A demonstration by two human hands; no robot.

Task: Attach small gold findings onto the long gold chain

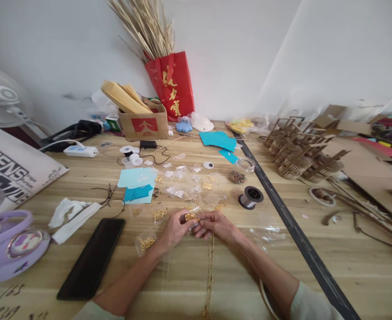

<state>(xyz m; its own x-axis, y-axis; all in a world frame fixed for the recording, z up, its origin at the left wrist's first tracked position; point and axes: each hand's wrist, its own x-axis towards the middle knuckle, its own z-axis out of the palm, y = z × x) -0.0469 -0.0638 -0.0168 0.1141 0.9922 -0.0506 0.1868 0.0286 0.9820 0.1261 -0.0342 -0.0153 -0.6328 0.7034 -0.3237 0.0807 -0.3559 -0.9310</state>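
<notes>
My left hand is closed, thumb and fingers pinching a small clear bag of gold findings. Close beside it my right hand is closed too, its fingertips meeting those of the left at the bag. From under the right hand's curled fingers a thin gold chain runs down toward the table's front edge. What lies between the fingertips is too small to make out. Around the hands are more bags of gold pieces, another small bag, and loose gold bits.
A wire spool stands right, near a dark strip crossing the wooden table. At left lie a black phone, white tissue and a purple item. Blue cards, bags of silver pieces and small woven baskets sit farther back.
</notes>
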